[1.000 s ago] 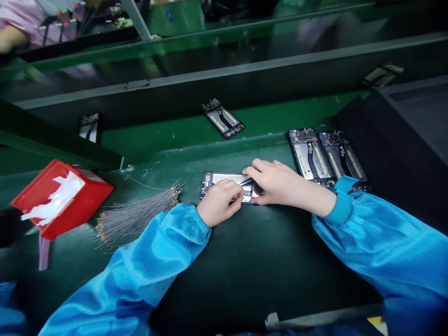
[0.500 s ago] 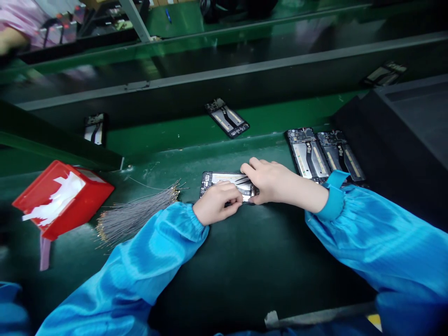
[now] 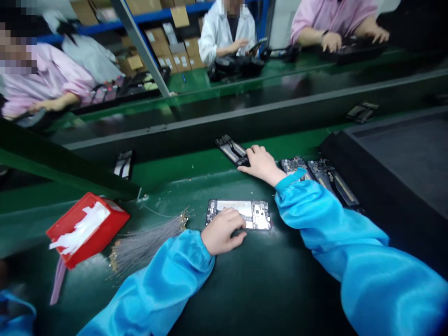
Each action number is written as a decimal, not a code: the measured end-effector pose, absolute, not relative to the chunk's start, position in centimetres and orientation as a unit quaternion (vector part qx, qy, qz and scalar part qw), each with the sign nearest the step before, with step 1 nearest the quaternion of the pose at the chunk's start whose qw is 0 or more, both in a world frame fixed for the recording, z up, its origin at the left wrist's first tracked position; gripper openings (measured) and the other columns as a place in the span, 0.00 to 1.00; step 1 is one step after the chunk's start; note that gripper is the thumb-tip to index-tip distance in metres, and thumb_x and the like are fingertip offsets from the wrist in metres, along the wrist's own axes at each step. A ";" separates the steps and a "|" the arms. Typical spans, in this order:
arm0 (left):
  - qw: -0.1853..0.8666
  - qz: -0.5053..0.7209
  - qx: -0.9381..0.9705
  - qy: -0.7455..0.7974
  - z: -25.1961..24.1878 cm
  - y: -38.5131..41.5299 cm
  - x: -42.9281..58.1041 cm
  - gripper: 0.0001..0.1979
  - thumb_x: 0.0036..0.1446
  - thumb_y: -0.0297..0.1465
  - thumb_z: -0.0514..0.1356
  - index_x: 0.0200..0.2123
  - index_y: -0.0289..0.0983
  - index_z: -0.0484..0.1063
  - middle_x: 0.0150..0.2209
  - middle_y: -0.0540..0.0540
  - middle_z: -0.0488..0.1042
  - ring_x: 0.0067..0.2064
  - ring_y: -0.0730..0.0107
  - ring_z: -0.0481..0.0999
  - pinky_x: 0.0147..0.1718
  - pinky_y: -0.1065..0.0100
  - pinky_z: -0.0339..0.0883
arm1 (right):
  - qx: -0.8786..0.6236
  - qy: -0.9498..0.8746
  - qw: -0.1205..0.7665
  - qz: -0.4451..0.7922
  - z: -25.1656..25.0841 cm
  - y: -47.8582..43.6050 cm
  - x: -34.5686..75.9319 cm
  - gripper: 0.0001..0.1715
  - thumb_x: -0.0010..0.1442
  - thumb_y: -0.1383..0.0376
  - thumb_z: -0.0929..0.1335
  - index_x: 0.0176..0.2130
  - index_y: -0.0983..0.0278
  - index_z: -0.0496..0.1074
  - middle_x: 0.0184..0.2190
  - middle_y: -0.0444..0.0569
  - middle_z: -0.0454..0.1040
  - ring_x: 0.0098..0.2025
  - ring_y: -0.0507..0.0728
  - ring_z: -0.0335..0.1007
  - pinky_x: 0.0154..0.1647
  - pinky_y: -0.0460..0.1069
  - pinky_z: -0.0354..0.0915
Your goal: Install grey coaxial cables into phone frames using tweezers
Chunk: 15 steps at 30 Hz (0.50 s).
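Note:
An opened phone body (image 3: 261, 214) lies sideways on the dark green table. My left hand (image 3: 226, 231) rests over its left part and near edge, with the fingers curled; what they hold, if anything, is hidden. Farther off, my right hand (image 3: 261, 163) reaches to another phone body (image 3: 231, 150) on the green strip, thumb and fingers at its lower right end. The right thumb and fingers are apart, and the tweezers are not visible. Two more phone bodies, one partly behind my right sleeve (image 3: 294, 164) and one beside it (image 3: 334, 182), lie to the right.
Thin grey cables (image 3: 147, 245) lie in a bundle left of my left hand, beside a red bin (image 3: 94, 233). A green post (image 3: 70, 163) slants at the left. A black tray (image 3: 392, 177) stands at the right. Several people work across the bench.
My right hand has left the phone body on the table and moved up to the one on the strip. My left hand stays at the near phone body. The view has tilted up.

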State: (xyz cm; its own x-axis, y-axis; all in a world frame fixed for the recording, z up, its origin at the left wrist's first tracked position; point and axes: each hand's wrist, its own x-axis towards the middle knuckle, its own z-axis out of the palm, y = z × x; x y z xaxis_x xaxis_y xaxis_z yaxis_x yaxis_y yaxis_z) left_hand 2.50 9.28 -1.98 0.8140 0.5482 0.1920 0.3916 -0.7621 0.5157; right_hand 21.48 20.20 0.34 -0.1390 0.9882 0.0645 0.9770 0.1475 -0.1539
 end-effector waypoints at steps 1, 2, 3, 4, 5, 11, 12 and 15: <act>0.211 0.161 0.929 0.257 -2.1 9.1 2.5 0.03 0.52 0.29 0.54 0.30 0.36 0.66 0.29 0.46 0.67 0.34 0.68 0.64 0.33 0.68 0.60 | -0.658 -0.748 0.082 0.030 0.0 20.9 21.2 0.33 0.53 0.47 0.63 0.47 0.71 0.61 0.46 0.62 0.63 0.49 0.66 0.57 0.44 0.56 0.59; 0.188 0.152 0.935 0.259 -2.1 9.0 2.6 0.03 0.53 0.30 0.54 0.30 0.36 0.65 0.30 0.46 0.67 0.34 0.67 0.64 0.33 0.67 0.61 | -0.661 -0.745 0.089 0.025 -0.3 21.5 20.8 0.35 0.52 0.46 0.63 0.47 0.71 0.62 0.45 0.62 0.64 0.48 0.66 0.58 0.43 0.56 0.59; 0.165 0.142 0.940 0.263 -2.2 8.8 2.6 0.04 0.54 0.30 0.53 0.30 0.36 0.65 0.31 0.46 0.67 0.34 0.67 0.64 0.33 0.67 0.61 | -0.663 -0.742 0.098 0.019 -0.4 21.9 20.5 0.36 0.51 0.45 0.64 0.47 0.71 0.62 0.44 0.62 0.65 0.47 0.66 0.58 0.41 0.55 0.60; 0.142 0.133 0.944 0.267 -2.3 8.7 2.7 0.04 0.55 0.30 0.53 0.30 0.37 0.65 0.31 0.46 0.67 0.34 0.67 0.64 0.33 0.67 0.61 | -0.665 -0.739 0.107 0.012 -0.5 22.2 20.2 0.35 0.51 0.46 0.64 0.47 0.70 0.62 0.43 0.61 0.66 0.47 0.65 0.59 0.40 0.54 0.61; 0.121 0.122 0.947 0.271 -2.3 8.7 2.8 0.04 0.55 0.30 0.52 0.30 0.37 0.65 0.32 0.46 0.67 0.34 0.66 0.65 0.33 0.67 0.62 | -0.668 -0.735 0.116 0.006 -0.5 22.4 20.0 0.32 0.51 0.48 0.65 0.46 0.69 0.62 0.41 0.61 0.67 0.47 0.65 0.59 0.38 0.53 0.61; -0.017 0.056 0.925 0.375 -1.6 13.4 4.9 0.04 0.55 0.27 0.52 0.34 0.38 0.65 0.35 0.45 0.68 0.39 0.63 0.67 0.39 0.63 0.64 | -0.686 -0.708 0.171 -0.008 1.0 22.1 21.1 0.26 0.51 0.50 0.64 0.43 0.66 0.63 0.36 0.56 0.70 0.42 0.61 0.63 0.35 0.50 0.60; -0.037 0.046 0.915 0.400 -1.2 14.9 5.3 0.05 0.55 0.26 0.52 0.35 0.37 0.66 0.36 0.44 0.68 0.40 0.62 0.67 0.41 0.62 0.63 | -0.685 -0.707 0.178 -0.007 1.3 21.5 21.5 0.25 0.52 0.50 0.64 0.43 0.65 0.63 0.36 0.55 0.70 0.41 0.61 0.63 0.34 0.50 0.60; -0.069 0.049 0.876 0.475 0.0 19.2 6.0 0.10 0.56 0.22 0.48 0.39 0.34 0.65 0.40 0.38 0.68 0.43 0.56 0.66 0.41 0.55 0.62 | -0.672 -0.716 0.191 -0.006 1.6 18.7 22.4 0.22 0.53 0.52 0.63 0.43 0.64 0.64 0.36 0.53 0.69 0.41 0.59 0.63 0.36 0.50 0.60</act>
